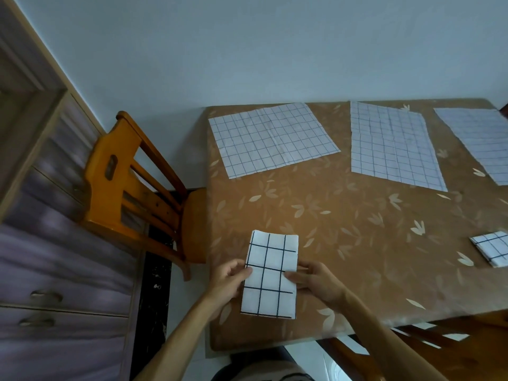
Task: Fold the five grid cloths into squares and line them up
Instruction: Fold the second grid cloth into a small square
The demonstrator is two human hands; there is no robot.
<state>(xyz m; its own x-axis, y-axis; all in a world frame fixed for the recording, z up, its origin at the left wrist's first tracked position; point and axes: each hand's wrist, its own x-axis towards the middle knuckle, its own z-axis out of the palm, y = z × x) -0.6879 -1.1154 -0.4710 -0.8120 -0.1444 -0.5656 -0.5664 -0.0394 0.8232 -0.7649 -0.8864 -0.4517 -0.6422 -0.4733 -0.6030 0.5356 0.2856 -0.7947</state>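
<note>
A: What's the surface & room like?

B: A table (357, 243) w/ a brown leaf-print cover, pushed against a pale wall. An orange wooden chair (132, 188) sits at its left side; a grey drawer unit (55, 270) fills the far left.

A: Where are the cloths?

B: Three unfolded grid cloths lie flat along the far edge: left cloth (272, 138), middle cloth (393, 147), right cloth (483, 141), partly cut off by the frame. A small folded square (492, 248) rests near the right edge.

A: And the hands?

B: A half-folded cloth (270, 276), a tall rectangle, lies near the table's front-left corner. Left hand (231, 279) pinches its left edge w/ thumb on top; right hand (316, 281) rests fingertips on its right edge, fingers loosely curled.

A: Free space?

B: The table's centre is bare btw the near cloth and the far row.
</note>
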